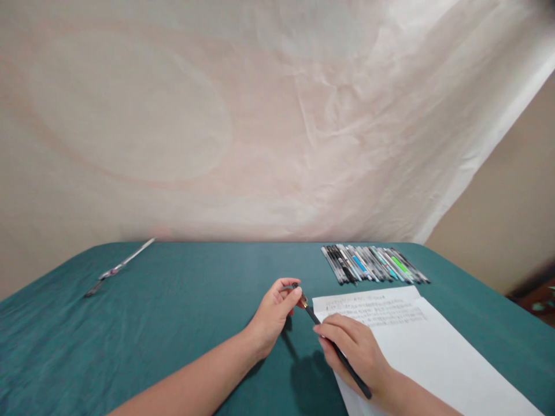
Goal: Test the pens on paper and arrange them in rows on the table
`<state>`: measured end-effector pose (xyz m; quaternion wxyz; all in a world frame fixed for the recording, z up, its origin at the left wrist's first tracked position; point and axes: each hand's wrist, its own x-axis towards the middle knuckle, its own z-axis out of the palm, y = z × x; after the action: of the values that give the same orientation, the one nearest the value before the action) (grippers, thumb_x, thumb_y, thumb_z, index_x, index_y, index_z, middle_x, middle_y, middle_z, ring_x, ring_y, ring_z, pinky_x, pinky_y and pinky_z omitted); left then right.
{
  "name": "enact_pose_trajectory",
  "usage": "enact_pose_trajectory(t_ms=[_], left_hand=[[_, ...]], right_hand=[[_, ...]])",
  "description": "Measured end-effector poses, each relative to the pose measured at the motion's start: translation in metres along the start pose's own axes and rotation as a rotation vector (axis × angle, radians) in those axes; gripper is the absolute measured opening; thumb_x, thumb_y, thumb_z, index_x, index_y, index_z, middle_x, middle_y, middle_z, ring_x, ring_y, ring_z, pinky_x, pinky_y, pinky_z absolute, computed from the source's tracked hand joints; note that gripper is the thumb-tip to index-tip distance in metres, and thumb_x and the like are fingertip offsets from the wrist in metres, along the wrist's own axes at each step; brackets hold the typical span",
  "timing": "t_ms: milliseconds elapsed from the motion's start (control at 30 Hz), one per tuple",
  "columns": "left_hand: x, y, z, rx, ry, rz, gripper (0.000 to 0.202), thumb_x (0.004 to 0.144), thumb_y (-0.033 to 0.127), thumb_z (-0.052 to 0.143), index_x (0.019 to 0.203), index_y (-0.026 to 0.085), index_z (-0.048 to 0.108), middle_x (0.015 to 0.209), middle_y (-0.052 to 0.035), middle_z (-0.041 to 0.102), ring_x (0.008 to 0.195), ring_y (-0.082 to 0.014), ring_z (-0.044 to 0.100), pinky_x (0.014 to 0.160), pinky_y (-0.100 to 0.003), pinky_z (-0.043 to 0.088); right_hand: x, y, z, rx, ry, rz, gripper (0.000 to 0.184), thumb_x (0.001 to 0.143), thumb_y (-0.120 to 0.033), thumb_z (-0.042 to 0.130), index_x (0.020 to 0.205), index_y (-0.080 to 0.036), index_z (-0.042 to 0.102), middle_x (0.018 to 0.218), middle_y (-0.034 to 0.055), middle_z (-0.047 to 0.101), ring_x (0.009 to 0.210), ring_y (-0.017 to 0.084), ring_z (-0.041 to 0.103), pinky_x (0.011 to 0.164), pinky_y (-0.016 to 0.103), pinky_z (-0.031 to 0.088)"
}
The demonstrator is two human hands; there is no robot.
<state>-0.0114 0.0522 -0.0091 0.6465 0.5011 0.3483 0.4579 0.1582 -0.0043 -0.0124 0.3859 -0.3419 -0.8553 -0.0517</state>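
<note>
The held pen [314, 316] is black with a small gold-toned band. The paper [442, 361] is white, lined across its upper part with rows of dark grey writing. The pens [373, 264] make narrow stripes of grey, white and black, broken by blue, turquoise and bright green. The tabletop [182, 323] is dark teal. The sheet [269, 133] behind is pale beige, tinted with a pinkish ring; the wall [507, 214] is tan.

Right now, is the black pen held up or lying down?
Held up: left hand and right hand hold the pen, their shadow apart on the table.
</note>
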Motion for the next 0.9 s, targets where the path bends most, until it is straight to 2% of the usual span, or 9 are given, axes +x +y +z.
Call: enact_pose_trajectory(t_ms=[267,500,700,833,900], left_hand=[[-0.005,0.005,0.006,0.089,-0.061,-0.002,0.039,0.076,0.042,0.05,0.105,0.016,0.05,0.074,-0.0019,0.059,0.07,-0.0118,0.052,0.063,-0.023,0.034],[-0.01,0.006,0.013,0.09,-0.077,0.024,0.039,0.075,0.039,0.053,0.105,0.015,0.049,0.076,-0.002,0.058,0.072,-0.0124,0.052,0.068,-0.024,0.036],[-0.011,0.005,0.014,0.03,-0.082,-0.028,0.04,0.074,0.041,0.054,0.106,0.018,0.046,0.079,-0.0026,0.061,0.073,-0.0124,0.054,0.069,-0.025,0.037],[-0.007,0.002,0.012,-0.046,-0.052,-0.055,0.041,0.073,0.038,0.057,0.105,0.018,0.043,0.08,-0.0038,0.062,0.07,-0.0119,0.055,0.07,-0.026,0.039],[-0.003,0.0,0.009,-0.067,0.008,-0.037,0.042,0.072,0.037,0.058,0.105,0.018,0.042,0.079,-0.0035,0.062,0.07,-0.0118,0.056,0.07,-0.026,0.039]], right_hand=[[0.001,0.002,0.003,-0.105,-0.025,0.006,0.02,0.077,-0.009,0.046,0.093,-0.018,0.055,0.076,0.0048,0.057,0.066,0.012,0.054,0.058,0.022,0.043],[0.001,0.0,0.003,-0.203,-0.074,-0.049,0.02,0.08,-0.01,0.04,0.09,-0.016,0.056,0.066,0.0033,0.051,0.061,0.013,0.049,0.056,0.025,0.04],[0.004,0.003,0.006,-0.23,-0.135,-0.06,0.02,0.082,-0.014,0.038,0.089,-0.017,0.056,0.069,0.0043,0.052,0.062,0.015,0.048,0.057,0.027,0.037],[0.009,0.004,0.003,-0.201,-0.18,-0.044,0.023,0.082,-0.015,0.039,0.1,-0.017,0.053,0.079,0.0056,0.056,0.07,0.016,0.051,0.061,0.028,0.039],[0.01,0.004,-0.002,-0.153,-0.232,-0.005,0.03,0.081,-0.021,0.044,0.111,-0.017,0.047,0.088,0.0072,0.058,0.076,0.017,0.053,0.066,0.03,0.04]])
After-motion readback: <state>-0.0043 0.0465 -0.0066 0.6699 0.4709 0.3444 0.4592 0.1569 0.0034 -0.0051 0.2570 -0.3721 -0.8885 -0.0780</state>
